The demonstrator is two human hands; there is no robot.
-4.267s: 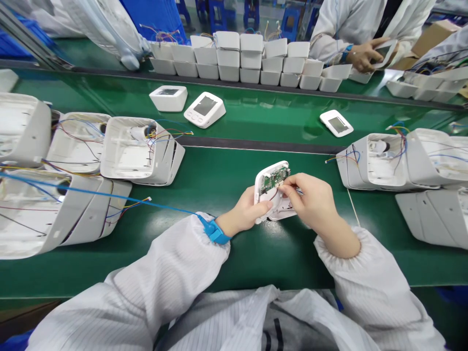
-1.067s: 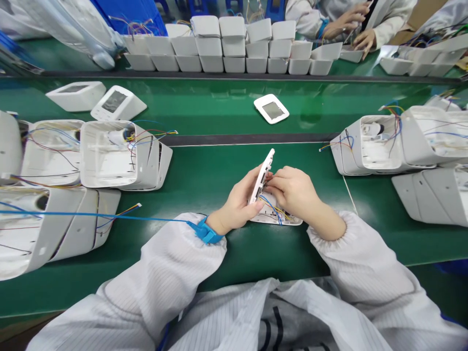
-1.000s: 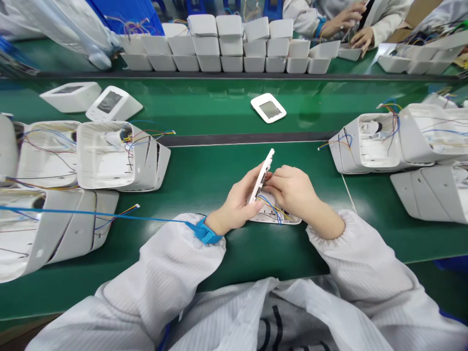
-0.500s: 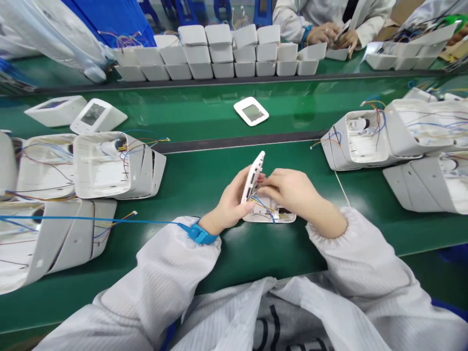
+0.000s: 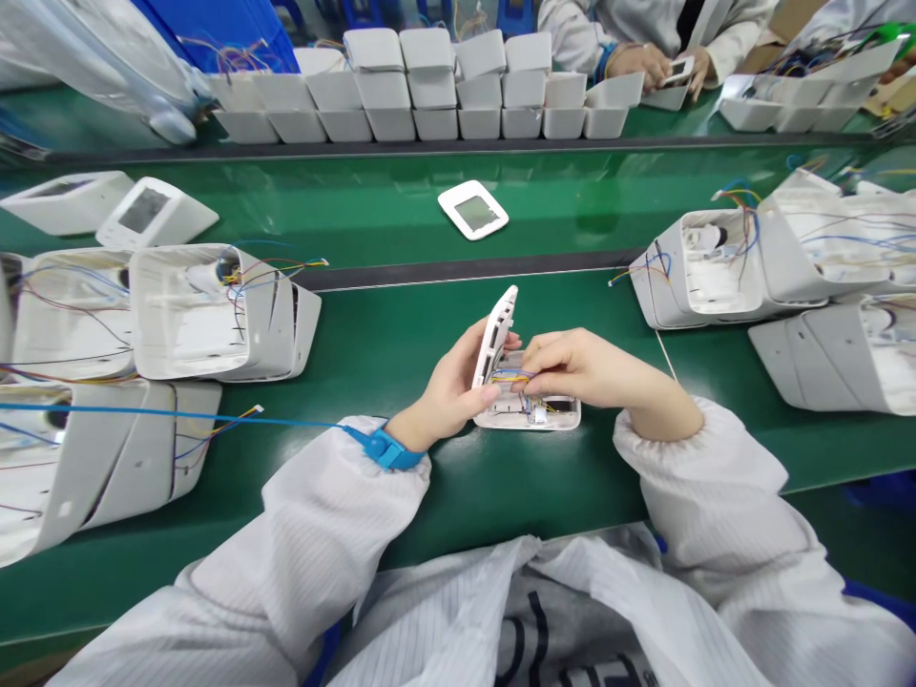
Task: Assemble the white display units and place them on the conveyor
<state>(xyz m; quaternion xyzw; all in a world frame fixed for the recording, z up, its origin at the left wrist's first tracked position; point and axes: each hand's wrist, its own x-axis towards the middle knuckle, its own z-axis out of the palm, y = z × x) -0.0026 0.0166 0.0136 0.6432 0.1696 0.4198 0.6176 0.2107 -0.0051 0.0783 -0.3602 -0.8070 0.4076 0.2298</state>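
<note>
In the head view my left hand (image 5: 452, 386) grips a white front panel (image 5: 496, 336), tilted steeply on edge with its slotted inner side facing right. Below and beside it a white housing (image 5: 493, 419) lies open side up on the green bench, showing wires and small parts inside. My right hand (image 5: 572, 365) is closed, its fingertips pinching thin blue and yellow wires (image 5: 510, 377) that run between panel and housing. Part of the housing is hidden by the right fingers. A blue wrist strap (image 5: 392, 450) with a cord circles my left wrist.
White housings with loose wires stand stacked at left (image 5: 190, 315) and right (image 5: 722, 272). Beyond the dark strip lie a white display panel (image 5: 473, 211) and two display units (image 5: 147, 212). Rows of white cases (image 5: 436, 88) line the back; a co-worker's hands (image 5: 644, 67) hold a white part.
My right hand has drawn slightly right, the wires now stretched more level between panel and housing. The display panel and display units beyond the strip sit further left in view.
</note>
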